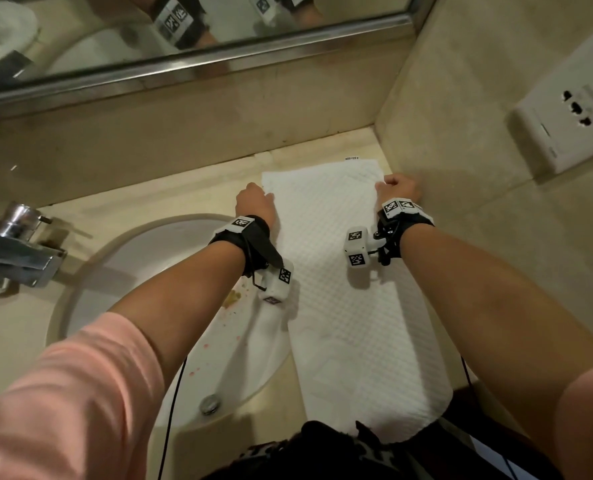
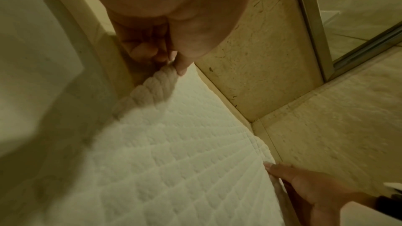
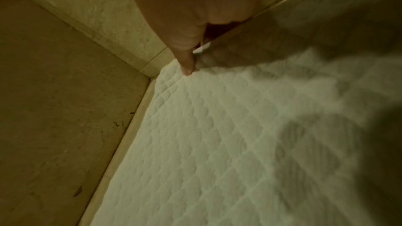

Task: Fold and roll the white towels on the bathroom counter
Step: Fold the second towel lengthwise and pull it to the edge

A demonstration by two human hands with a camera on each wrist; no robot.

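Observation:
A white waffle-weave towel [image 1: 343, 289] lies lengthwise on the beige counter [image 1: 170, 199], reaching from the front edge to near the back wall. My left hand [image 1: 255, 202] pinches its left edge near the far end, thumb on top and fingers curled under a lifted fold [image 2: 161, 78]. My right hand [image 1: 397, 188] pinches the right edge beside the side wall; its thumb [image 3: 187, 66] presses the towel [image 3: 217, 143] close to the far corner. In the left wrist view the right hand [image 2: 304, 185] grips the towel [image 2: 174, 152] at its edge.
A white sink basin [image 1: 149, 271] with a chrome faucet [image 1: 21, 244] sits left of the towel, and part of the towel drapes into it. A mirror [image 1: 184, 32] runs along the back wall. A wall socket [image 1: 572, 109] is on the right wall.

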